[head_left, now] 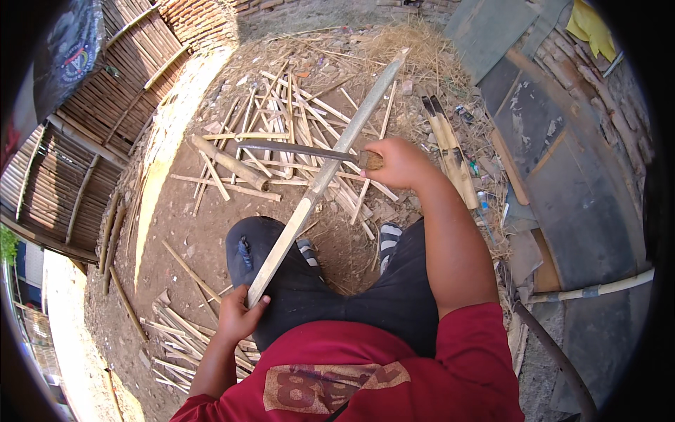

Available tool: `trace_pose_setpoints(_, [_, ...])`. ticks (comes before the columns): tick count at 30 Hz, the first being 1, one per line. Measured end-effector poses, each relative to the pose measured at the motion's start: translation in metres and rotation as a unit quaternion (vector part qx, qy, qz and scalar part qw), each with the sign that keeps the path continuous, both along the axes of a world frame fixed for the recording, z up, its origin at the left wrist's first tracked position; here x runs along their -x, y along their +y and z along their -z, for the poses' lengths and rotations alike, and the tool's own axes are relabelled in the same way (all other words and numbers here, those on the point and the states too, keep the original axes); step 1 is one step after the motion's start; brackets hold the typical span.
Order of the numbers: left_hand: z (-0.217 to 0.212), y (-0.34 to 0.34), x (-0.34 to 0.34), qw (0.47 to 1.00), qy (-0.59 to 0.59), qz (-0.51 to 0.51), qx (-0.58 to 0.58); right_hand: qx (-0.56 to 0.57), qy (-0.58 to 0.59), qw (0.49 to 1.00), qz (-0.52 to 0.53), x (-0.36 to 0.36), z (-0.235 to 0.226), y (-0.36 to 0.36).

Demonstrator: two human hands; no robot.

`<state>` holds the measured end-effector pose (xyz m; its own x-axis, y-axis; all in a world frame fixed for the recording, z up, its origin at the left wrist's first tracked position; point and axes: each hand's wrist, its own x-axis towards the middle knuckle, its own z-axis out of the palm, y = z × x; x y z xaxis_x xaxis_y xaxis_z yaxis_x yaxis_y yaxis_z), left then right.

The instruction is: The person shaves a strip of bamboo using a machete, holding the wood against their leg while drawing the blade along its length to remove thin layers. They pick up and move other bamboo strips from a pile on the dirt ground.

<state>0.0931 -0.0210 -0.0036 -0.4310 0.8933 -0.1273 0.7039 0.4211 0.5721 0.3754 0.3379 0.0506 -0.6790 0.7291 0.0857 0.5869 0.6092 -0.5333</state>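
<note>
A long bamboo strip (283, 252) slants from my lap up toward the far side. Its lower part is pale and bare, its upper part greyish green. My left hand (240, 314) is closed round its near end, beside my left thigh. In my right hand (399, 164) is the handle of a long, slightly curved knife (299, 148). The dark blade points left and crosses the strip about midway, apparently against it. Most of the handle is hidden by my fingers.
Split bamboo sticks (295, 116) lie heaped ahead, beside a bamboo log (230, 163). Another stick pile (184, 344) is at my lower left. Two split bamboo lengths (450, 151) lie right. Dark boards (555, 176) line the right, a bamboo wall (140, 49) the left.
</note>
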Motion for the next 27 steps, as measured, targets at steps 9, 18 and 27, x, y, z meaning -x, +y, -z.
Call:
trace_pose_setpoints(9, [0.012,-0.007,0.009,0.999,-0.008,0.012,-0.035,-0.072,-0.012,0.997,-0.033,0.012,0.009,-0.01])
trace_pose_setpoints(18, [0.004,-0.002,0.005,1.0,-0.014,0.005,-0.007,-0.041,0.084,0.989,0.111,-0.012,0.025,0.028])
trace_pose_setpoints(27, [-0.002,-0.009,0.01,1.0,-0.027,0.0,-0.004,0.006,0.026,1.0,0.002,0.001,0.003,0.004])
